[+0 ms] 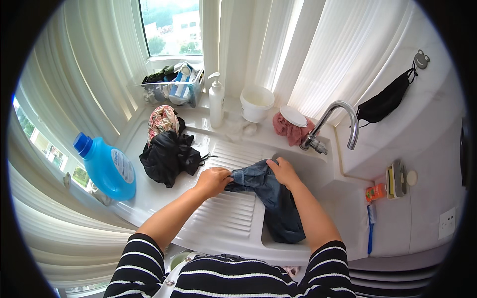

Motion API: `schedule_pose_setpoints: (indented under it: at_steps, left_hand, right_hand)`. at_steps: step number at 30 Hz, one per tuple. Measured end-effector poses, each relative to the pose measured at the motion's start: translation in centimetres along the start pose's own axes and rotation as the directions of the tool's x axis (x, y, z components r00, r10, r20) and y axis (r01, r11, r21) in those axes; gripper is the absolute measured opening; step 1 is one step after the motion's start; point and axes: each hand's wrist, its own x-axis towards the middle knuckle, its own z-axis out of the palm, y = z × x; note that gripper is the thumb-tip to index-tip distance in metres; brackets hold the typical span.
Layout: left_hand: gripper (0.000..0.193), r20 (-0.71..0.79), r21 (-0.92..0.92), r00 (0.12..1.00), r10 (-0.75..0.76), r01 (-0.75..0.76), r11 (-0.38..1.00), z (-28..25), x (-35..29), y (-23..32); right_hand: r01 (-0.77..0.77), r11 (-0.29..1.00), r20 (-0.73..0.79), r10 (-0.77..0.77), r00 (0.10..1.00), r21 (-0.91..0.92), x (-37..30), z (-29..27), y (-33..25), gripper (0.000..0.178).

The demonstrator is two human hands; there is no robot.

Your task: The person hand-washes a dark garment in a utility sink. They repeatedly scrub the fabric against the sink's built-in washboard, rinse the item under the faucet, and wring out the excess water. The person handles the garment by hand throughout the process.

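Observation:
Both my hands grip a dark blue denim garment [276, 201], stretched between them over the edge of a white laundry sink [318, 171]. My left hand [213, 182] is closed on its left end, above the ribbed washboard [223, 213]. Farther right, my right hand [283, 172] pinches the upper edge with the thumb on top. The rest of the cloth hangs down into the basin, where its lower end is partly hidden by my right forearm. Left of my left hand lies a heap of black cloth [169, 156], with a floral cloth [163, 120] behind it.
A blue detergent bottle [110, 169] stands at the left. Along the back are a clear bin [181, 89], a white pump bottle [216, 104], a white tub [257, 103] and a pink cloth [290, 131]. A curved faucet [338, 111] overhangs the basin; a blue brush [370, 231] hangs right.

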Motion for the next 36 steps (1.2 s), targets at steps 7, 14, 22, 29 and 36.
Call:
schedule_pose_setpoints:
  at_steps: [7,14,22,29,36]
  left_hand:
    - [0.028,0.008,-0.824,0.904,-0.427,0.248,0.509,-2.5,0.1,-2.3]
    - [0.054,-0.053,0.101,0.977,0.208,-0.202,0.974,3.1,3.7,2.6]
    - [0.028,-0.008,0.268,0.916,0.401,-0.385,0.883,1.9,4.7,2.4]
    - [0.03,-0.443,-0.352,0.896,-0.034,-0.139,0.926,-2.9,-2.1,-2.8]
    - [0.034,-0.236,0.045,0.954,0.183,-0.178,0.983,-1.0,-6.0,-0.4]
  right_hand:
    - [-0.417,0.728,0.387,0.224,0.895,0.544,2.4,-5.2,1.0,0.048]
    - [-0.255,0.869,0.277,0.144,0.95,0.424,4.6,1.9,3.2,0.07]
    - [0.144,0.982,-0.155,-0.125,0.98,0.119,1.2,5.0,7.0,0.056]
    - [-0.382,0.601,0.262,0.281,0.923,0.702,-0.9,-0.9,7.8,0.047]
    - [-0.048,0.96,-0.05,0.064,0.997,0.275,0.7,-3.7,-1.7,0.056]
